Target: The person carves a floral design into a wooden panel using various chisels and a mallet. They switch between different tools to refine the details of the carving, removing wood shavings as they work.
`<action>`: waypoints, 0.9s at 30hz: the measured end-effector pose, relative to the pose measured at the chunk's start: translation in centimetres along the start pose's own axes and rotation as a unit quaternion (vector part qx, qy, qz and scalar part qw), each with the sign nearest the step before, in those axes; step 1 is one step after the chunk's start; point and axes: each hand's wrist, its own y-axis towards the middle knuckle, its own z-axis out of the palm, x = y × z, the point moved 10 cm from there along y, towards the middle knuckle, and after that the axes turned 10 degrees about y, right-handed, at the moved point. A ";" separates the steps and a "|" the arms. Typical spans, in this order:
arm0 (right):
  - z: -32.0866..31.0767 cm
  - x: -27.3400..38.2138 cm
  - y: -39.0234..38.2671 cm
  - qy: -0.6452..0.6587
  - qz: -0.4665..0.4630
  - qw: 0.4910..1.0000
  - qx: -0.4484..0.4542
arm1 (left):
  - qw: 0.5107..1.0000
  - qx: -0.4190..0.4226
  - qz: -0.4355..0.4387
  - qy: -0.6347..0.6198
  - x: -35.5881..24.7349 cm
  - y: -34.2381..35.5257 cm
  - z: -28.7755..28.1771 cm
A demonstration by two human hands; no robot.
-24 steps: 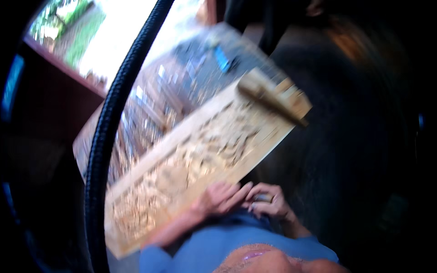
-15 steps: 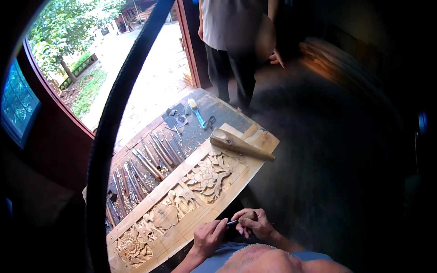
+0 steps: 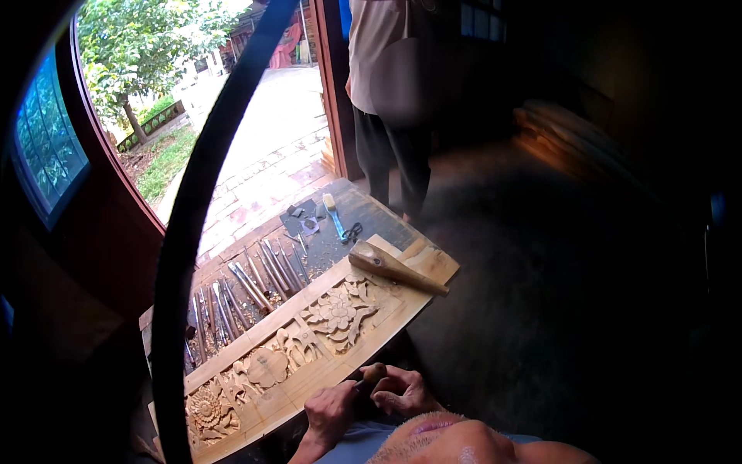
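Close to my body, below the near edge of the carved panel, both hands meet around a chisel [image 3: 375, 373] with a rounded wooden handle end and a dark shaft. My left hand [image 3: 328, 406] is closed around its shaft, and the blade tip is hidden. Loosely curled, my right hand [image 3: 406, 390] has its fingers against the handle. The long pale wooden panel [image 3: 309, 394] lies on the bench and bears carved flowers and leaves in relief. A wooden mallet [image 3: 394, 267] rests across its far right end.
Several carving tools [image 3: 251, 286] lie in a row among wood chips beyond the panel. A blue-handled brush [image 3: 335, 216], black scissors [image 3: 352, 232] and dark scraps [image 3: 303, 218] sit on the bench's [image 3: 352, 197] far end. A person [image 3: 390, 116] stands beyond it, near an open doorway.
My hands have shifted left with the chisel, whose handle end now points upward between them. My right hand's grip looks looser. The view has tilted, and the standing person's hand is no longer seen.
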 end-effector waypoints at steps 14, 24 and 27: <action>1.9 -1.9 3.4 -0.224 0.044 0.973 -0.016 | 0.885 -0.183 -0.408 -0.128 15.3 -4.0 -6.3; 3.0 -3.0 5.1 -0.419 -0.003 0.906 0.057 | 0.804 -0.385 -0.438 -0.116 30.2 -8.6 -14.8; 2.3 -3.1 5.4 -0.443 0.005 0.895 0.053 | 0.789 -0.413 -0.441 -0.115 34.0 -9.8 -15.0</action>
